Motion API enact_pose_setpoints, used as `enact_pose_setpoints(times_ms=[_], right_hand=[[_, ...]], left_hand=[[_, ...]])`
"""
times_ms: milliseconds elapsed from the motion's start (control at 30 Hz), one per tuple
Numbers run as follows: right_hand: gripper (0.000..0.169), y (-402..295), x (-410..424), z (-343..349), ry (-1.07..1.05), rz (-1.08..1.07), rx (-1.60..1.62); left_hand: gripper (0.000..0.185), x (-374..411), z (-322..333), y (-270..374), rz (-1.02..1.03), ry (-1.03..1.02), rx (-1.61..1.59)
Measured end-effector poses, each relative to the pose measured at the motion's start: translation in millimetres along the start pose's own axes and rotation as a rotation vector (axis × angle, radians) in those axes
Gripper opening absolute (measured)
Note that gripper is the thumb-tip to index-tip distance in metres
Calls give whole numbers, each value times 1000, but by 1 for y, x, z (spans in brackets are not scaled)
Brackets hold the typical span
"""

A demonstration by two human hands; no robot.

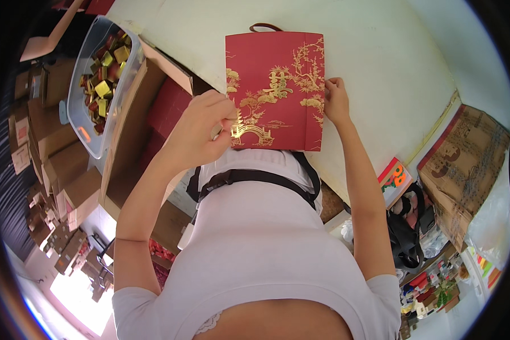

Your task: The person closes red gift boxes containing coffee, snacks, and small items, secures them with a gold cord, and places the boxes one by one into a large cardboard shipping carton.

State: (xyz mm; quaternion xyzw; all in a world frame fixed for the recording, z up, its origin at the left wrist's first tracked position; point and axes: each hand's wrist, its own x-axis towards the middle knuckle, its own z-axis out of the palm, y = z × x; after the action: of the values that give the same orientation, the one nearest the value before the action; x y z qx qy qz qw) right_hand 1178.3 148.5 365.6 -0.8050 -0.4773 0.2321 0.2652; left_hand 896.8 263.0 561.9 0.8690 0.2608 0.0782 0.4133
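Note:
A red gift box or folder (276, 59) with gold foil trees, a bridge and a decorative character lies at the edge of the white table. A dark ribbon loop (265, 27) sticks out past its far edge. My left hand (204, 127) is at its lower left side, thumb and fingers pinched together; whether they grip the edge or something small cannot be told. My right hand (337, 100) touches the right edge with curled fingers, the fingertips partly hidden, so its hold is unclear.
To the left, a clear plastic tub (138, 55) of gold and red wrapped pieces stands beside an open cardboard box (123, 144) with red items inside. A taped carton (463, 157), a black bag (403, 242) and a small colourful box (394, 178) are at the right. Another person's arm (59, 34) shows at upper left.

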Motion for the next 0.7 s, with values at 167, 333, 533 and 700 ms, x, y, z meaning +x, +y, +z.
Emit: enact_pose_setpoints(times_ms=[167,333,533,700], right_hand=[[18,19,9,6,-59,3,195],[18,16,13,1,-284,497,867],[19,1,8,-30,-225,330,377],[28,-23,-15,-77,-30,-124,-229]], left_hand=[[16,-2,-9,14,-119,-127,-306],[23,-11,-8,14,-172,-160,-352],[23,-21,-15,-3,-172,-126,-331],[25,-18,-18,-19,-398,-107,-577]])
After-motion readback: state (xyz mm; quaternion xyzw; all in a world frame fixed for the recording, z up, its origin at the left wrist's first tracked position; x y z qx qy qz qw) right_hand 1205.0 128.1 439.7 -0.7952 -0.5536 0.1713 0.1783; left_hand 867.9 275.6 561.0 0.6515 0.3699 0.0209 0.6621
